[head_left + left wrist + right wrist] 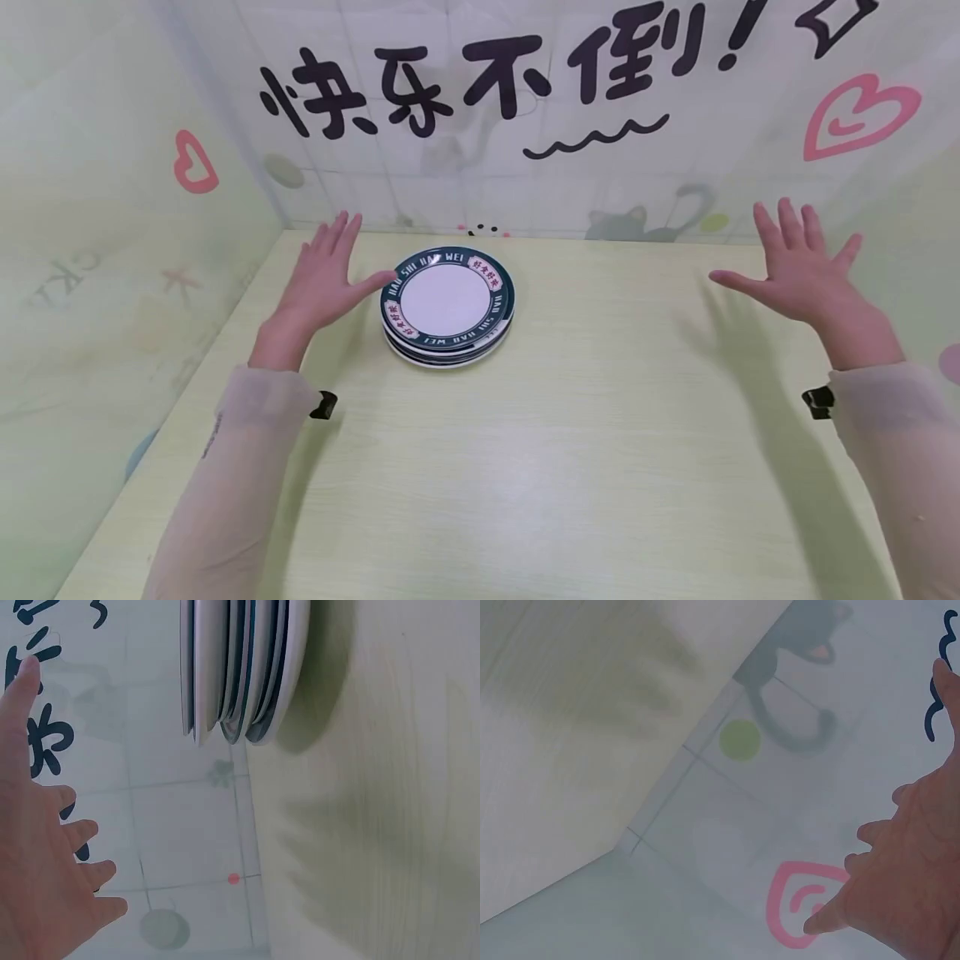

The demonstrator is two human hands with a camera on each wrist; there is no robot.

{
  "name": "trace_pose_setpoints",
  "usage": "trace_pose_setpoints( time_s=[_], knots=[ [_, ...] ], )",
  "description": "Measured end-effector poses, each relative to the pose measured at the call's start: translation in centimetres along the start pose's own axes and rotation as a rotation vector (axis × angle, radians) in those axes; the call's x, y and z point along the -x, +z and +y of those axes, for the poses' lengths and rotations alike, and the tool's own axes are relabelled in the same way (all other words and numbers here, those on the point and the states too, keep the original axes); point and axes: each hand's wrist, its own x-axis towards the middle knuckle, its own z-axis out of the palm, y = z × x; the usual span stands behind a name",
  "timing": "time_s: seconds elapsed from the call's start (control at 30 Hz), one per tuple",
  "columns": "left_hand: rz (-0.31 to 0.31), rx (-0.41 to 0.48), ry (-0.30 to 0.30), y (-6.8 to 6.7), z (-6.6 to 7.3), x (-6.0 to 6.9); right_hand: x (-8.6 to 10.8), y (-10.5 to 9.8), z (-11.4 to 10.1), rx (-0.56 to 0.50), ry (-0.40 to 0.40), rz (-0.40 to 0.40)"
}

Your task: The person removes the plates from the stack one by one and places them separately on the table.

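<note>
A stack of several round plates (446,302), white in the middle with a dark green lettered rim, stands at the back left of the table; the left wrist view shows the stack (240,667) edge-on. Just left of it is my left hand (318,275), raised with fingers spread and holding nothing, its thumb tip near the rim in the head view. Over the right side my right hand (806,271) is raised too, fingers apart, with nothing in it, far from the plates.
The pale wooden table (525,467) meets a printed sheet wall (465,192) at the back, with black characters and a pink heart (861,117). More sheeting stands along the left and right sides. Both arms cast shadows on the tabletop.
</note>
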Motion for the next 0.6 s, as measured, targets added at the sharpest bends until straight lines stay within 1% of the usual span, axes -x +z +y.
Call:
trace_pose_setpoints(
  time_s=[0.13,0.23,0.4,0.6],
  knots=[
    [-0.004,0.033,0.015,0.4,-0.2,0.3,-0.1,0.2,-0.4,-0.003,-0.006,-0.003],
    [-0.018,0.063,0.014,0.6,-0.1,0.6,-0.2,0.3,-0.7,-0.021,-0.012,-0.003],
    [-0.059,0.129,-0.004,1.1,0.1,1.2,-0.3,0.6,-1.1,-0.045,-0.023,-0.001],
    [-0.101,0.211,-0.018,2.1,-0.2,1.7,-0.3,1.0,-1.7,-0.062,-0.039,0.017]
  ],
)
